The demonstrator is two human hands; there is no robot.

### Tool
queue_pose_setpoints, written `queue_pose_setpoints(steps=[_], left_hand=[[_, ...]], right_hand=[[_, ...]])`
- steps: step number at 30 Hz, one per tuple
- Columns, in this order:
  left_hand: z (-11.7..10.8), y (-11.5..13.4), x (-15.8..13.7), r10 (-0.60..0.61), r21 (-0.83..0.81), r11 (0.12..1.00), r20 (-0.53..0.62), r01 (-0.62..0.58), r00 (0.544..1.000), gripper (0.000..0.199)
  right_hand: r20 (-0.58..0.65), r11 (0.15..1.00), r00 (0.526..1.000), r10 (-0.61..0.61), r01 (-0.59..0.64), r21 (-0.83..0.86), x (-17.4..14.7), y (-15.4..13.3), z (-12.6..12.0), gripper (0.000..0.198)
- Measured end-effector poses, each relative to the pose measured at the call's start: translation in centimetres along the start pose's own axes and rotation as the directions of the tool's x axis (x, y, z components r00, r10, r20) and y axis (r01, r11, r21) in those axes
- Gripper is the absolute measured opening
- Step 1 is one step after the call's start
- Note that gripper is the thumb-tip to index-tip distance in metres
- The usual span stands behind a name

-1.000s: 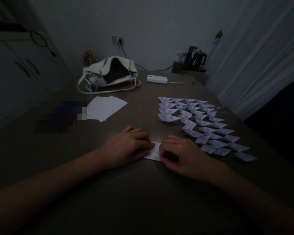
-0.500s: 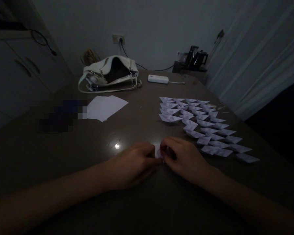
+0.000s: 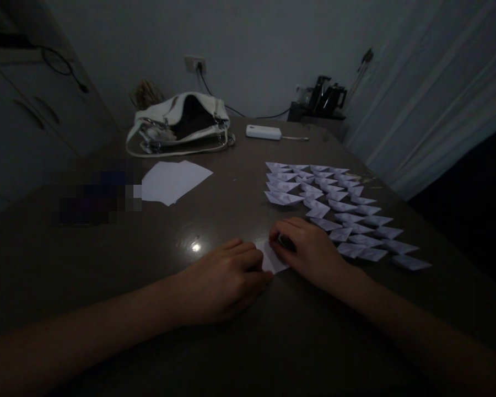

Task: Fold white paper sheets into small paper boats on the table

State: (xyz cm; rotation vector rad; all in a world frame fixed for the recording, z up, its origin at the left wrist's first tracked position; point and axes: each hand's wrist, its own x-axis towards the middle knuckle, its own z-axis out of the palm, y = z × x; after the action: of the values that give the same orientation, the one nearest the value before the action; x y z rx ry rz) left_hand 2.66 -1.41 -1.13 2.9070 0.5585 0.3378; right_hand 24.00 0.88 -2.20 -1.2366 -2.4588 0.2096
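A small piece of white paper (image 3: 273, 261) lies on the table between my two hands, partly covered by them. My left hand (image 3: 227, 278) has its fingers curled and closed on the paper's left side. From the right, my right hand (image 3: 308, 242) pinches the paper's upper edge between thumb and fingers. The dim light hides the exact folds. Rows of small folded paper boats (image 3: 343, 207) stand just beyond and to the right of my right hand. Farther off to the left lies a loose pile of white paper sheets (image 3: 176, 179).
An open white handbag (image 3: 177, 118) rests at the table's back left. Right of it lies a white power bank (image 3: 263, 132) with a short cable. A black kettle (image 3: 333, 99) stands on a low stand past the far edge. A pixelated patch hides something on the left.
My right hand has moved slightly up and away from my left, so more of the paper shows between them. The whole view has shifted a little.
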Motion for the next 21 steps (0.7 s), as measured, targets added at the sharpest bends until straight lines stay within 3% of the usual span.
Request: queue_pose_setpoints(steps=[7, 12, 21], left_hand=[[0.73, -0.33, 0.01, -0.026, -0.110, 0.994, -0.038, 0.022, 0.999, 0.020], [0.89, -0.50, -0.12, -0.027, -0.163, 0.986, -0.049, 0.019, 0.998, 0.022], [0.23, -0.75, 0.07, -0.084, -0.097, 0.992, -0.046, 0.079, 0.995, 0.022]], right_hand=[[-0.076, 0.999, 0.996, 0.047, -0.048, -0.005, 0.68, 1.24, 0.26, 0.014], [-0.130, 0.998, 0.992, -0.006, 0.014, 0.059, 0.54, 1.03, -0.38, 0.012], [-0.044, 0.996, 0.997, -0.065, 0.068, 0.064, 0.23, 1.18, -0.33, 0.013]])
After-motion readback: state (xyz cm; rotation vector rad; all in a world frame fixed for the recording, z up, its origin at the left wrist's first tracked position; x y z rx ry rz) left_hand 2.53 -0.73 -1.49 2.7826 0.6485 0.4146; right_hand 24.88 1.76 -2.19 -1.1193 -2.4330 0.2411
